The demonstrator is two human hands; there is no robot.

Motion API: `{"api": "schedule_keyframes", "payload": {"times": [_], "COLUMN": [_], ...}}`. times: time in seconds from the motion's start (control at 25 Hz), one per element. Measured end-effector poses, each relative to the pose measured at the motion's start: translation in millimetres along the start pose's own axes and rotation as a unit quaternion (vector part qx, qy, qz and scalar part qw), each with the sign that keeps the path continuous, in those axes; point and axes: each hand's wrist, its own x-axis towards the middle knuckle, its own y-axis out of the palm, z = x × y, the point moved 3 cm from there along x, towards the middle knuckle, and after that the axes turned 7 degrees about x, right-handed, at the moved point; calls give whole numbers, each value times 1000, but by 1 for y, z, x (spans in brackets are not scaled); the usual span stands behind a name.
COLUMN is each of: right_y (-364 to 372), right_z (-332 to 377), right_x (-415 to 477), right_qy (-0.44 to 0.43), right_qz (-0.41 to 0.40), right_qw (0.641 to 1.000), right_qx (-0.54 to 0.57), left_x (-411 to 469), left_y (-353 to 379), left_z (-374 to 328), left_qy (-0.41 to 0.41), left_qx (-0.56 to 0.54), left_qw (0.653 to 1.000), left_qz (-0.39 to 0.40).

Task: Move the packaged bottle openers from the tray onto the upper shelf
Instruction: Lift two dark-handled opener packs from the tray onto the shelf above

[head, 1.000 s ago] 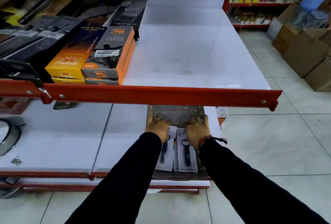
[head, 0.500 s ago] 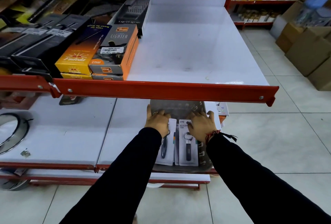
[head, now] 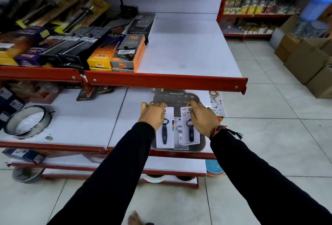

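Observation:
A dark tray (head: 172, 97) lies on the lower white shelf, under the red front rail of the upper shelf (head: 188, 57). My left hand (head: 153, 115) grips the top of one white carded bottle opener (head: 165, 133). My right hand (head: 203, 118) grips the top of another bottle opener package (head: 190, 134), lifted a little. A third package (head: 178, 134) lies between them in the tray. The right half of the upper shelf is bare white board.
Boxed lighters (head: 128, 52) and dark long boxes (head: 71, 48) fill the upper shelf's left half. A round metal sieve (head: 27, 120) sits on the lower shelf at left. A carded item (head: 216, 104) lies right of the tray. Cardboard cartons (head: 305, 59) stand on the tiled floor.
Both hands have closed on the package tops and drawn the two outer packages apart and slightly up, uncovering a third beneath. The view has tilted up and back.

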Motion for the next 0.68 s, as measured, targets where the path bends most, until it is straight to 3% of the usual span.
{"api": "schedule_keyframes", "payload": {"times": [0.4,0.68], "right_y": [-101,-199], "right_z": [71,112], "right_x": [-43,11], "right_qy": [-80,-87], "right_qz": [-126,-225], "right_qw": [988,970], "right_qx": [24,37], "left_x": [-41,2], "left_y": [-121,-238], "left_z": [-21,-30], "left_qy": [45,72], "left_qx": [-32,-21], "left_qw": [994,980], "left_qz": [-90,-186]}}
